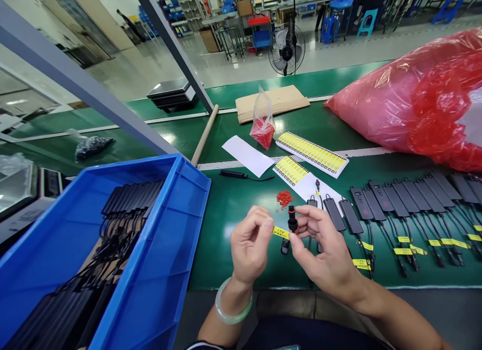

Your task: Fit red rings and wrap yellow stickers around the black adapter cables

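Note:
My left hand (pixel 251 244) pinches one end of a yellow label (pixel 280 232) printed with 12V. The label's other end meets a black cable connector (pixel 292 220) with a red ring near its top. My right hand (pixel 324 249) grips that connector between thumb and fingers and holds it upright. Just beyond my hands lies a small pile of red rings (pixel 285 198). A sheet of yellow labels (pixel 291 170), partly peeled to white, lies behind it. To the right, black boxes with cables (pixel 391 199) stand in a row, several bearing yellow labels.
A blue crate (pixel 196 199) with black corded units stands at left. Farther back are a bag of red rings (pixel 262 129), a second label sheet (pixel 312 154), blank white paper (pixel 248 155), cardboard (pixel 276 103) and a big red plastic bag (pixel 399 99). A black corded piece (pixel 233 174) lies near the crate.

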`<state>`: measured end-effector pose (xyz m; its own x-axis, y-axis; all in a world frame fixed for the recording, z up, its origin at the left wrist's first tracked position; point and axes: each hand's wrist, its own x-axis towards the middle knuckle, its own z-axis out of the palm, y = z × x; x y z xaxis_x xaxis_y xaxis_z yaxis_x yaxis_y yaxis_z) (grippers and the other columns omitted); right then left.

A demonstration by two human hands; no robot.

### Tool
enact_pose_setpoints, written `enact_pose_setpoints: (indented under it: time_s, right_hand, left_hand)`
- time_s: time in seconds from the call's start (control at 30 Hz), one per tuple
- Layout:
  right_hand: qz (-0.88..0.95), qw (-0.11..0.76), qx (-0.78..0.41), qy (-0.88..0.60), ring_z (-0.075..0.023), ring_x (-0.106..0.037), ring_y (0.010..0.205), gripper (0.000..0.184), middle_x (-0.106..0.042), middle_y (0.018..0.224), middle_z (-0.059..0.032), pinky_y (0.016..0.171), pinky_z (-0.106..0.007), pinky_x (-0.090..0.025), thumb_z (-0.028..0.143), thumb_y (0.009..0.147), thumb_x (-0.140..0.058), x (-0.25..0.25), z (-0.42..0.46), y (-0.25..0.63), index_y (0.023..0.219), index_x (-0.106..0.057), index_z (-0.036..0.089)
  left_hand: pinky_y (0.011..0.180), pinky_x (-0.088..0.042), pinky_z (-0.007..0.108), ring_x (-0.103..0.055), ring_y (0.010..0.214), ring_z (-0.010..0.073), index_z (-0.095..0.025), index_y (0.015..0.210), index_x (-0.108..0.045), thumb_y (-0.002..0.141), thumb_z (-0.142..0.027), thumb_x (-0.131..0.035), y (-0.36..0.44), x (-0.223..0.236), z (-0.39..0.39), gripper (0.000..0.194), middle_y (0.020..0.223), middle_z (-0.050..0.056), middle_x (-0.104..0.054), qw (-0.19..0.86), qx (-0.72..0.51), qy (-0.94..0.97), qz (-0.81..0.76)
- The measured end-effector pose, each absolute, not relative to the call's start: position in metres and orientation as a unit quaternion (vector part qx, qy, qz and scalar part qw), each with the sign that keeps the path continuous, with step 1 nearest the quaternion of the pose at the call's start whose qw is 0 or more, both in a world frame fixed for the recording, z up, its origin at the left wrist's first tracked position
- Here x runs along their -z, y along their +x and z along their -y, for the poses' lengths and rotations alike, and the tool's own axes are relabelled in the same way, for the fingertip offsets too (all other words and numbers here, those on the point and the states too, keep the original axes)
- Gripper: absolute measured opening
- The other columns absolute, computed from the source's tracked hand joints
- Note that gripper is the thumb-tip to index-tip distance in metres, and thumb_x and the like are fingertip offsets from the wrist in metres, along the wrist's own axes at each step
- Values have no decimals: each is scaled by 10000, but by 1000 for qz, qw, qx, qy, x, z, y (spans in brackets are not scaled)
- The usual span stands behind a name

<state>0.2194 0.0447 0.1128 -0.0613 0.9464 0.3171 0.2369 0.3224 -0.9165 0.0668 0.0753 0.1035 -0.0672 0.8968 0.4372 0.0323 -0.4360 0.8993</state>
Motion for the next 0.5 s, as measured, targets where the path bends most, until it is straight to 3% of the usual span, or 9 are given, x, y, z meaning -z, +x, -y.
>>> enact_pose_setpoints:
  time_s: [0.17, 0.23, 0.3, 0.4, 0.5]
  right_hand:
    - [700, 515, -249, -427, -151, -673, 863, 435, -653, 1041, -46, 774, -280, -582, 126, 901, -568, -116, -71, 244, 1292, -427, 254]
    - [797, 451, -206, -345, -168, -673, 920, 400, -673, 1081, -60, 815, -302, -569, 104, 920, -526, -120, -82, 254, 1288, -449, 242]
    - [889, 332, -197, -245, -189, -674, 903, 341, -704, 1035, -69, 789, -322, -563, 82, 932, -458, -120, -85, 259, 1242, -510, 215]
    - [937, 190, -236, -175, -184, -657, 707, 264, -716, 798, -37, 648, -303, -553, 68, 907, -454, -108, -73, 256, 1037, -633, 212]
    - [868, 236, -314, -303, -151, -605, 540, 146, -650, 586, 32, 540, -258, -529, 138, 792, -648, -85, -57, 252, 719, -652, 264]
  left_hand:
    - [579, -342, 270, -405, 584, 124, -173, 570, -427, 913, -297, -570, 38, -102, -93, 392, 568, -21, -382, 317, -705, 464, -432]
    - [574, -341, 275, -395, 566, 122, -172, 548, -422, 911, -310, -572, 28, -100, -95, 416, 545, -24, -366, 312, -702, 474, -431]
    - [575, -345, 279, -398, 560, 124, -171, 545, -436, 909, -307, -574, 21, -96, -94, 412, 540, -25, -372, 310, -696, 482, -433]
    - [588, -361, 278, -425, 577, 127, -172, 564, -467, 906, -299, -584, 14, -88, -95, 383, 556, -23, -403, 312, -669, 495, -458]
    - [599, -370, 274, -453, 606, 132, -178, 599, -485, 915, -310, -574, 12, -77, -100, 354, 596, -17, -447, 312, -601, 541, -499]
